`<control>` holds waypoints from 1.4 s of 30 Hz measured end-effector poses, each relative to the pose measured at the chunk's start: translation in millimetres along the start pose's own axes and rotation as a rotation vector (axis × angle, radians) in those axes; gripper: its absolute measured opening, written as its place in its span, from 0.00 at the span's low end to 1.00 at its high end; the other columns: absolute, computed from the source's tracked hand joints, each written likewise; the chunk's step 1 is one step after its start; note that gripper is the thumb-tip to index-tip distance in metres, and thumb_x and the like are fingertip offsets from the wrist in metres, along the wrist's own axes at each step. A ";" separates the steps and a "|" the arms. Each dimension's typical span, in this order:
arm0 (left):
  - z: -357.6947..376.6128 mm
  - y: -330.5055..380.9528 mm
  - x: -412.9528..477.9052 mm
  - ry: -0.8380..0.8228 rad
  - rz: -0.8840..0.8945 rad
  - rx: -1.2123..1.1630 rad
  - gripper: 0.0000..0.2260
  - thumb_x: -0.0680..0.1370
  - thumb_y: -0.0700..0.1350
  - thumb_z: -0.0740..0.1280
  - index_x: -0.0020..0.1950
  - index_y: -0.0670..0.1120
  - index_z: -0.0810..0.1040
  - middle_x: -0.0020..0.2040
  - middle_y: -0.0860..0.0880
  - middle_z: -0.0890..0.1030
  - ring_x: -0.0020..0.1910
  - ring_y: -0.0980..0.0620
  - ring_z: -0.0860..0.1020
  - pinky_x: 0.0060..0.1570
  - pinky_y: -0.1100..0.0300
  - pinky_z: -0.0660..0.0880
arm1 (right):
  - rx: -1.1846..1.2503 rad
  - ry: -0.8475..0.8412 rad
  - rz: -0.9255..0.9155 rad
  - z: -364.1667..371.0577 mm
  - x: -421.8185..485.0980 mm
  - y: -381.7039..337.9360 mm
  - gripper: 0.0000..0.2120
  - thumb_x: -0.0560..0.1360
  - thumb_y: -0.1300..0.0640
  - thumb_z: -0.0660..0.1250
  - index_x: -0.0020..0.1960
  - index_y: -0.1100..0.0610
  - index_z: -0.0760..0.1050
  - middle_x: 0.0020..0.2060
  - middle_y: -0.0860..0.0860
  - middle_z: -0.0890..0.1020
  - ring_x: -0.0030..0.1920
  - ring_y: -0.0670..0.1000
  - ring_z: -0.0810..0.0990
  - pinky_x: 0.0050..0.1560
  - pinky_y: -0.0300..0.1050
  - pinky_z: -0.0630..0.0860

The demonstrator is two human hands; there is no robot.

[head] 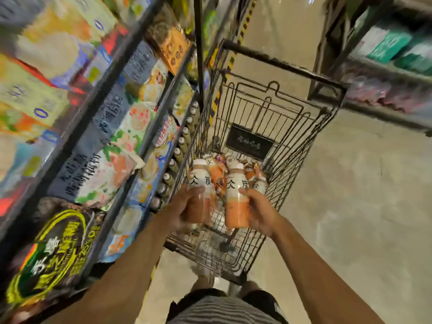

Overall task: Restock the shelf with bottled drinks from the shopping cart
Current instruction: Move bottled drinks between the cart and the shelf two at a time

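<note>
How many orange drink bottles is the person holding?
2: the left-hand bottle in the left hand, the right-hand bottle in the right hand, both over the shopping cart. Other bottles heaped below are partly hidden.

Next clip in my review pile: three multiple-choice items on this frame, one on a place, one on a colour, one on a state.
1. Where are the left bottle and right bottle?
A) standing on the shelf
B) held above the shopping cart
C) lying on the floor

2. What colour is the lower half of each of these bottles?
A) green
B) blue
C) orange

3. What is the left hand doing?
A) gripping a bottle
B) hanging free
C) pushing the cart handle

Answers:
1 B: both bottles are over the wire basket, where more bottles lie.
2 C: orange shows below the white labels.
3 A: its fingers curl round the left bottle.
</note>
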State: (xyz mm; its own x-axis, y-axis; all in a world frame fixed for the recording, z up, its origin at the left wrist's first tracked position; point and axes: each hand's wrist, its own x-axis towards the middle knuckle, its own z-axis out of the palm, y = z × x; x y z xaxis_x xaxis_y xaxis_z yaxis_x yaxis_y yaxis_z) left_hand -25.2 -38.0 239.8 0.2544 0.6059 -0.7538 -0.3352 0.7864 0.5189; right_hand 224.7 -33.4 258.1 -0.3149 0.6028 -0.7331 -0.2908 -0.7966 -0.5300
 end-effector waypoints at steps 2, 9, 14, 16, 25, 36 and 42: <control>16.9 5.5 -28.6 0.026 0.011 -0.045 0.15 0.74 0.54 0.73 0.42 0.42 0.81 0.32 0.46 0.81 0.28 0.49 0.81 0.30 0.63 0.77 | 0.002 -0.034 -0.035 9.4 -19.6 -7.4 0.29 0.74 0.55 0.73 0.73 0.60 0.71 0.59 0.60 0.84 0.58 0.59 0.84 0.55 0.58 0.81; 32.9 -17.7 -107.7 0.068 0.302 -0.145 0.13 0.74 0.47 0.72 0.57 0.43 0.80 0.46 0.45 0.87 0.42 0.48 0.86 0.40 0.49 0.83 | -0.184 -0.082 -0.187 40.6 -80.8 -23.1 0.16 0.75 0.58 0.75 0.57 0.58 0.71 0.53 0.63 0.84 0.53 0.61 0.84 0.64 0.67 0.76; 37.2 -44.5 -161.9 0.220 0.455 -0.201 0.25 0.74 0.44 0.70 0.70 0.39 0.74 0.52 0.43 0.86 0.45 0.48 0.86 0.43 0.52 0.83 | -0.385 -0.129 -0.191 58.2 -96.3 -14.6 0.31 0.66 0.39 0.79 0.62 0.55 0.79 0.60 0.64 0.84 0.59 0.67 0.82 0.64 0.75 0.74; 29.8 -56.5 -185.8 0.285 0.498 -0.246 0.30 0.74 0.45 0.71 0.75 0.40 0.69 0.59 0.39 0.83 0.47 0.46 0.85 0.45 0.50 0.83 | -0.496 -0.189 -0.222 72.9 -100.4 -6.2 0.31 0.64 0.36 0.78 0.59 0.53 0.80 0.57 0.64 0.85 0.56 0.65 0.84 0.62 0.75 0.76; -24.1 -138.0 -326.6 0.468 0.718 -0.445 0.31 0.72 0.52 0.77 0.72 0.50 0.72 0.62 0.39 0.83 0.59 0.35 0.81 0.56 0.40 0.80 | -0.719 -0.544 -0.292 179.7 -156.2 66.0 0.21 0.69 0.45 0.77 0.57 0.56 0.81 0.46 0.56 0.87 0.44 0.56 0.85 0.50 0.55 0.79; -109.6 -289.5 -566.5 0.751 0.913 -0.481 0.26 0.74 0.47 0.75 0.70 0.46 0.74 0.58 0.41 0.85 0.52 0.43 0.85 0.50 0.44 0.82 | -0.781 -0.931 -0.259 336.5 -280.1 255.7 0.25 0.68 0.55 0.77 0.62 0.62 0.77 0.49 0.61 0.85 0.42 0.54 0.83 0.40 0.47 0.81; -147.5 -340.8 -696.3 0.916 1.101 -0.361 0.14 0.76 0.40 0.69 0.62 0.46 0.75 0.48 0.48 0.86 0.43 0.54 0.84 0.42 0.56 0.82 | -0.742 -1.088 -0.309 417.9 -362.9 347.1 0.22 0.67 0.59 0.75 0.60 0.59 0.78 0.45 0.55 0.87 0.42 0.51 0.83 0.40 0.45 0.81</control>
State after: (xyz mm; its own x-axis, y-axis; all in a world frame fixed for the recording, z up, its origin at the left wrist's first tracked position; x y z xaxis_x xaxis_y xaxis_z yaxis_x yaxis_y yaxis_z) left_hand -221.8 -745.7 528.4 -0.8751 0.4705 -0.1130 -0.2128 -0.1643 0.9632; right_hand -139.5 -509.4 518.2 -0.9763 0.2157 -0.0202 -0.0355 -0.2513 -0.9673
